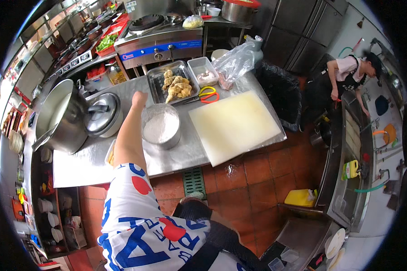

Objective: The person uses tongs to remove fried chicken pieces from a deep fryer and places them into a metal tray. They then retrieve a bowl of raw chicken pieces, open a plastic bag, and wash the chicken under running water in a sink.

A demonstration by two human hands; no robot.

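Observation:
My left hand (139, 99) reaches out over the steel table (193, 156), between a lidded pot (103, 115) and a metal tray (152, 88) of battered, pale-brown pieces of food (178, 87). Its fingers are mostly hidden, and nothing shows in it. Just nearer to me stands a round metal pot of white powder (161, 128). Scissors with yellow and red handles (208, 95) lie beside the tray, near a white cutting board (235, 125). Behind them are a plastic container of pale raw meat (205, 76) and a clear plastic bag (235, 62). My right hand is out of view.
A large steel pot (62, 118) stands at the table's left end. Beyond the table is a gas range (159, 47); a lined black bin (279, 91) stands at the right. A person (349, 74) works by the sinks. A yellow jug (300, 197) sits low at the right.

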